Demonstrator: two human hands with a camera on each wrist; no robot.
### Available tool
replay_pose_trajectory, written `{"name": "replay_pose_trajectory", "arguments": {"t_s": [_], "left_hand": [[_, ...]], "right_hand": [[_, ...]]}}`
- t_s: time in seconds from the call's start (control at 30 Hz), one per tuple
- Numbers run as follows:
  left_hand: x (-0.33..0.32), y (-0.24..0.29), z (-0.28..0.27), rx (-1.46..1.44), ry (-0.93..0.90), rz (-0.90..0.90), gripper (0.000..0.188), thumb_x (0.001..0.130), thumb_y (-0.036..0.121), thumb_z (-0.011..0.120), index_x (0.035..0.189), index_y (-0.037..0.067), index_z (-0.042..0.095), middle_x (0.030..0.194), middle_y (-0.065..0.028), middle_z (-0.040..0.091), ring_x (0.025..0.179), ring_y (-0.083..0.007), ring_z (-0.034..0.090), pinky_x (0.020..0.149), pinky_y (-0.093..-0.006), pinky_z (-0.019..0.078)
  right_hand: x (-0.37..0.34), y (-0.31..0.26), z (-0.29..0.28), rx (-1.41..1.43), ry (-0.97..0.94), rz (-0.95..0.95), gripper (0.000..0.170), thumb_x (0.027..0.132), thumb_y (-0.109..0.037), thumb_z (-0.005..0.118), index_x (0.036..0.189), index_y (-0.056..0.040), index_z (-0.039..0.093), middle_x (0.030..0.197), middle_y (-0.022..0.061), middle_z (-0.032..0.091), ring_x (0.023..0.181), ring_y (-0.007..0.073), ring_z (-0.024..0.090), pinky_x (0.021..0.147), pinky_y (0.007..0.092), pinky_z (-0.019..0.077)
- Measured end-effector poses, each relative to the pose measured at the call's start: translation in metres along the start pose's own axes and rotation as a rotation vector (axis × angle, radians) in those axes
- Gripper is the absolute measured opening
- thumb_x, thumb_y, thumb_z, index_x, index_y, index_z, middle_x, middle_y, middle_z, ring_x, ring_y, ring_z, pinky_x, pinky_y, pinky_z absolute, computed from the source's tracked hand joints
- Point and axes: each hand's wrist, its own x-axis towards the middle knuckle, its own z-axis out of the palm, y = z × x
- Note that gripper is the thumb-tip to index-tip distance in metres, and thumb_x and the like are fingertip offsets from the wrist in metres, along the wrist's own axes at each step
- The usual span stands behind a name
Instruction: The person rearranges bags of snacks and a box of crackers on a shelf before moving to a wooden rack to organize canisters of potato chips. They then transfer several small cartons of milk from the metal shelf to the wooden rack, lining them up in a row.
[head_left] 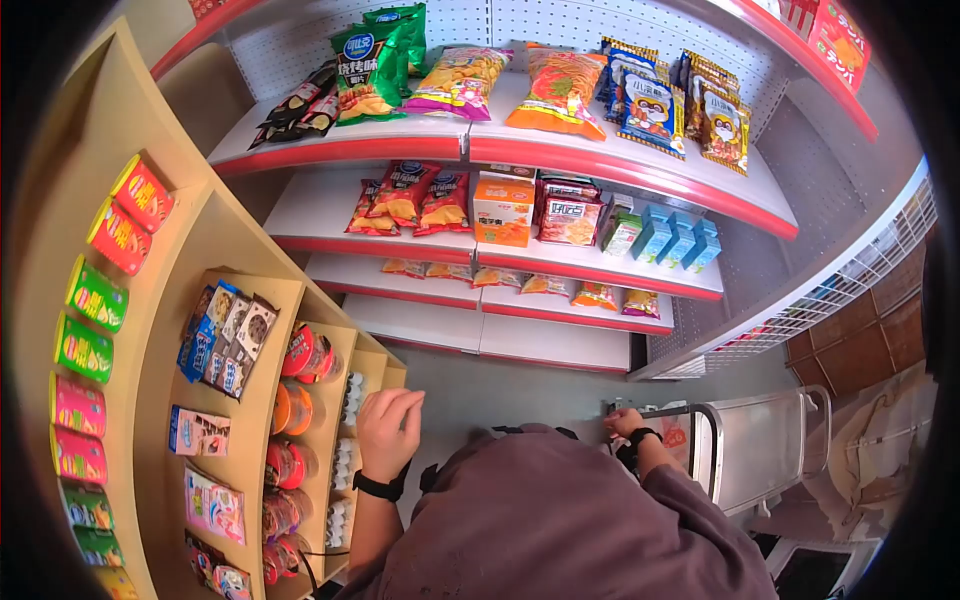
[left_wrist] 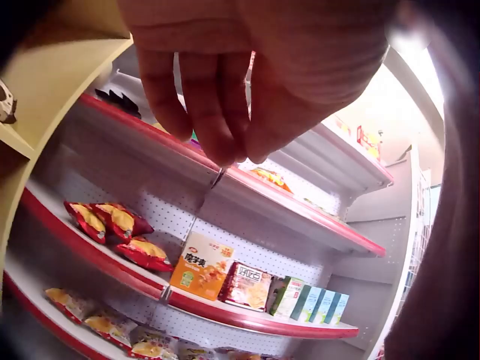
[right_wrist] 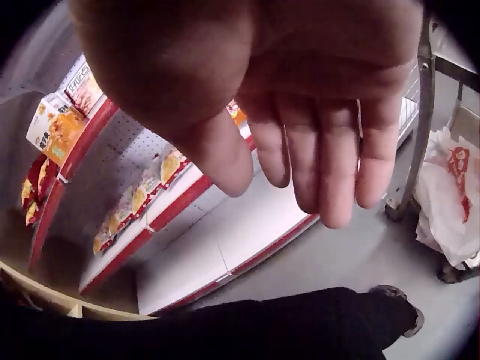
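Note:
My left hand (head_left: 390, 436) hangs beside the wooden shelf at the left, its fingers loosely bent. In the left wrist view the fingers (left_wrist: 202, 112) hold nothing, with the snack shelves behind them. Over by the cart (head_left: 755, 440), my right hand (head_left: 625, 423) hangs low at my side. Its fingers (right_wrist: 337, 172) are relaxed and apart from the thumb in the right wrist view, and the palm is bare. Beyond that hand, the cart's lower part carries a white plastic bag (right_wrist: 448, 191) with red print.
Ahead stands a red-edged shelf unit (head_left: 380, 322) with chip bags (head_left: 565, 90), an orange box (head_left: 503, 210) and blue cartons (head_left: 680, 240). The wooden shelf (head_left: 200, 400) at left holds canisters (head_left: 92, 345), cookie packs (head_left: 232, 340) and red-lidded jars (head_left: 312, 355). Grey floor (head_left: 500, 385) lies between.

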Motion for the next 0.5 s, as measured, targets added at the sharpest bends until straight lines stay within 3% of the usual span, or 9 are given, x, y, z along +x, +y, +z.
{"name": "replay_pose_trajectory", "arguments": {"t_s": [0.17, 0.27, 0.37, 0.4, 0.5], "left_hand": [[-0.034, 0.023, 0.001, 0.076, 0.083, -0.16, 0.014, 0.084, -0.002, 0.07, 0.096, 0.004, 0.072, 0.092, -0.0108, 0.069, 0.086, -0.0311, 0.066, 0.078, -0.0403, 0.0515], [-0.045, 0.047, 0.016, 0.074, 0.108, -0.22, 0.014, 0.085, -0.002, 0.069, 0.097, 0.004, 0.072, 0.094, -0.011, 0.07, 0.087, -0.0308, 0.066, 0.078, -0.0393, 0.0518], [-0.047, 0.079, 0.039, 0.058, 0.102, -0.212, 0.016, 0.084, -0.002, 0.07, 0.098, 0.004, 0.073, 0.094, -0.0107, 0.07, 0.087, -0.03, 0.066, 0.078, -0.0386, 0.0521], [-0.044, 0.092, 0.047, 0.053, 0.098, -0.198, 0.016, 0.083, -0.003, 0.071, 0.098, 0.004, 0.073, 0.094, -0.0107, 0.07, 0.087, -0.0299, 0.066, 0.078, -0.0385, 0.0521], [-0.038, 0.125, 0.066, 0.048, 0.091, -0.153, 0.017, 0.082, -0.004, 0.073, 0.097, 0.004, 0.073, 0.093, -0.0117, 0.069, 0.086, -0.0304, 0.066, 0.078, -0.038, 0.052]], "right_hand": [[0.023, 0.017, -0.039, -0.151, -0.052, 0.051, 0.025, 0.083, -0.024, 0.075, 0.096, -0.002, 0.073, 0.075, 0.0085, 0.073, 0.059, 0.0166, 0.071, 0.049, 0.0332, 0.0543], [0.009, 0.006, -0.069, -0.22, 0.001, 0.017, 0.022, 0.086, -0.021, 0.076, 0.098, -0.002, 0.075, 0.08, 0.0074, 0.074, 0.065, 0.0173, 0.073, 0.058, 0.0317, 0.0599], [0.025, 0.033, -0.095, -0.152, 0.034, -0.069, 0.02, 0.086, -0.022, 0.076, 0.094, -0.0041, 0.076, 0.079, 0.0063, 0.074, 0.064, 0.0149, 0.072, 0.056, 0.0311, 0.0586], [0.027, 0.043, -0.103, -0.186, 0.047, -0.098, 0.022, 0.086, -0.024, 0.073, 0.095, -0.0047, 0.077, 0.081, 0.011, 0.075, 0.068, 0.0232, 0.073, 0.062, 0.037, 0.0591], [0.022, 0.069, -0.124, -0.397, 0.255, -0.295, 0.022, 0.085, -0.022, 0.067, 0.095, -0.004, 0.076, 0.084, 0.0181, 0.074, 0.079, 0.0356, 0.073, 0.075, 0.0448, 0.0586]]}}
